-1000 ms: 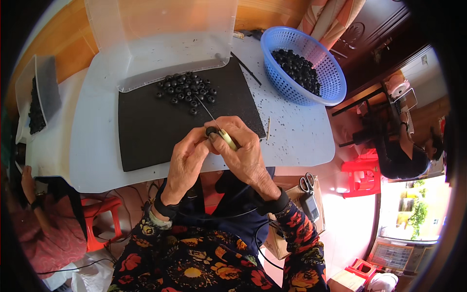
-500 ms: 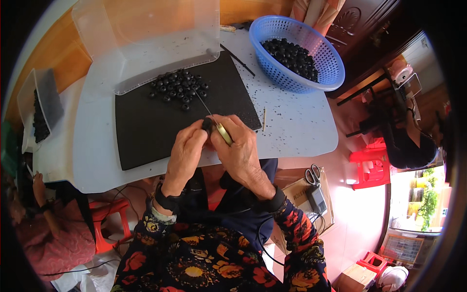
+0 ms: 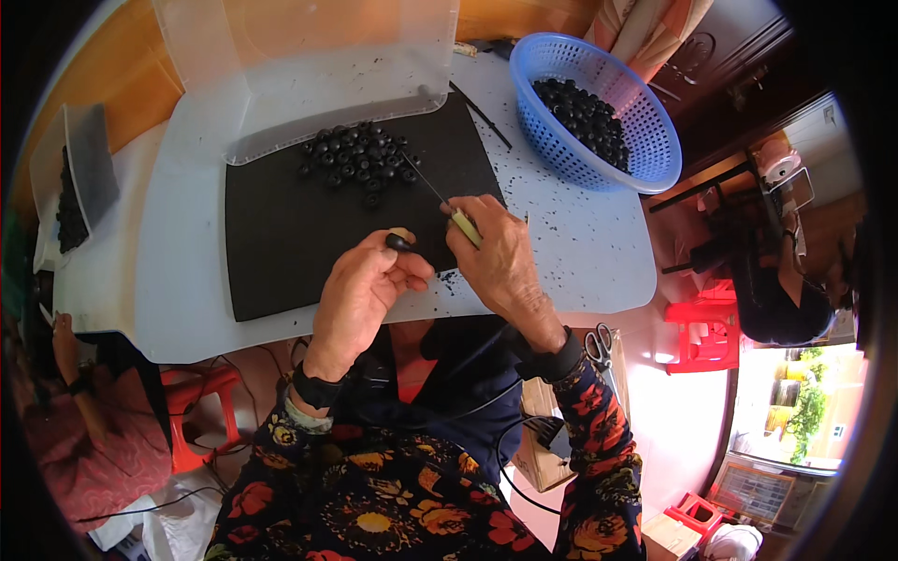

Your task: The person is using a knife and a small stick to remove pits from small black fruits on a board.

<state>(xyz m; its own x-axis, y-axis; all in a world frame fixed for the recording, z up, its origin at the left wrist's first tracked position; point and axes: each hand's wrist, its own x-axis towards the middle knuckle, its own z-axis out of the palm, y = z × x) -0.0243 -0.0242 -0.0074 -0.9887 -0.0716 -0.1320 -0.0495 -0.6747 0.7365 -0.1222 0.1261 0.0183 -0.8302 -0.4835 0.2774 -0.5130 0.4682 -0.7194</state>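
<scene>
My left hand [image 3: 355, 290] pinches a small, round black piece [image 3: 398, 242] between thumb and forefinger, over the near part of a black mat [image 3: 281, 243]. To its right, my right hand [image 3: 500, 257] is closed round a knife [image 3: 465, 227] with a yellow-green handle; the thin blade points up and away toward the heap. Black ring-like pieces [image 3: 351, 154] with holes lie heaped on the far part of the mat. The two hands are apart. What kind of part the black pieces are, I cannot make out.
A blue plastic basket [image 3: 666, 150] of black pieces stands at the table's far right. A clear plastic bin [image 3: 346, 65] lies behind the heap, and another bin [image 3: 105, 178] sits far left. Black crumbs dot the table [image 3: 599, 271]. At left, another person's hand [image 3: 65, 346] shows.
My hands have parted: the right has drawn off to the right with the knife, while the left keeps the black piece. The whole view has shifted slightly.
</scene>
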